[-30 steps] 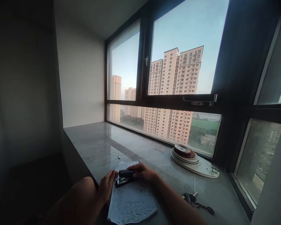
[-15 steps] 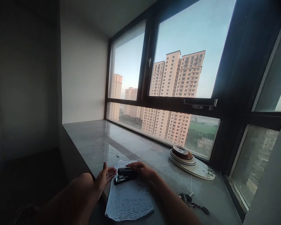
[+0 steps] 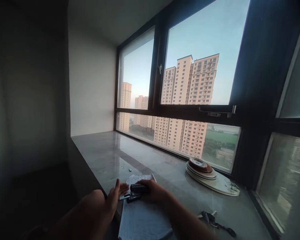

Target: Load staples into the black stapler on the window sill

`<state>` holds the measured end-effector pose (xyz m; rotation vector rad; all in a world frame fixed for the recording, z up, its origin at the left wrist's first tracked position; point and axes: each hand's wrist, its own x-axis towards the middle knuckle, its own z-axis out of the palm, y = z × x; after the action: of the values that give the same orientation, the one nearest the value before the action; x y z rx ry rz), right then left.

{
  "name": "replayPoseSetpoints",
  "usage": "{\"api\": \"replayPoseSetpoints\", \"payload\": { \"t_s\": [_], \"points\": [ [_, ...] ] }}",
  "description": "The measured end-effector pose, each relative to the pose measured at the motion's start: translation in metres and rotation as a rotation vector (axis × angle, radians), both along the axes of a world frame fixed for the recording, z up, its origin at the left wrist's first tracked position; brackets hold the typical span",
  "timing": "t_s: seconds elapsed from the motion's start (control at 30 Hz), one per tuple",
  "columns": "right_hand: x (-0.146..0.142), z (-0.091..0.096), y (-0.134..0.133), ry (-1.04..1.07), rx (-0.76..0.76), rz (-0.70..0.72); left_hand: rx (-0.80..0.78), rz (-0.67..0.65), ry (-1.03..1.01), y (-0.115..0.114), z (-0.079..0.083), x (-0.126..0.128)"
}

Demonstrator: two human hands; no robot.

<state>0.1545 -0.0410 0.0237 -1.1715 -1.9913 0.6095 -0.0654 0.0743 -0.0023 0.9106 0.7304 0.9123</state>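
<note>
A black stapler (image 3: 136, 192) lies on a stack of printed paper sheets (image 3: 143, 220) at the near edge of a grey stone windowsill (image 3: 107, 153). My right hand (image 3: 153, 190) rests on top of the stapler with its fingers curled over the body. My left hand (image 3: 116, 196) is just left of the stapler, palm turned toward it and fingers stretched out, close to the stapler's silver front end. Whether it touches the metal is unclear.
A stack of decorated plates (image 3: 202, 168) sits on a larger white oval plate (image 3: 225, 186) near the window at right. A bunch of keys (image 3: 216, 222) lies at the lower right. Small staple bits (image 3: 125, 166) lie scattered on the sill. Dark window frames border the back.
My left hand has lifted off the stapler and opened, palm facing it. My right hand stays on the stapler. The view shifted slightly, so the sheets sit lower in the picture.
</note>
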Motion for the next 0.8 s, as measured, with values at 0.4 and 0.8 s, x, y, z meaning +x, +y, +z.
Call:
{"api": "replayPoseSetpoints", "payload": {
  "t_s": [0.4, 0.8],
  "points": [
    [-0.033, 0.007, 0.001, -0.591, 0.748, -0.191, -0.215, 0.096, -0.256, -0.017, 0.008, -0.017],
    [-0.04, 0.01, 0.0, -0.41, 0.764, -0.318, -0.196, 0.218, -0.279, 0.002, -0.019, -0.022]
  ]
}}
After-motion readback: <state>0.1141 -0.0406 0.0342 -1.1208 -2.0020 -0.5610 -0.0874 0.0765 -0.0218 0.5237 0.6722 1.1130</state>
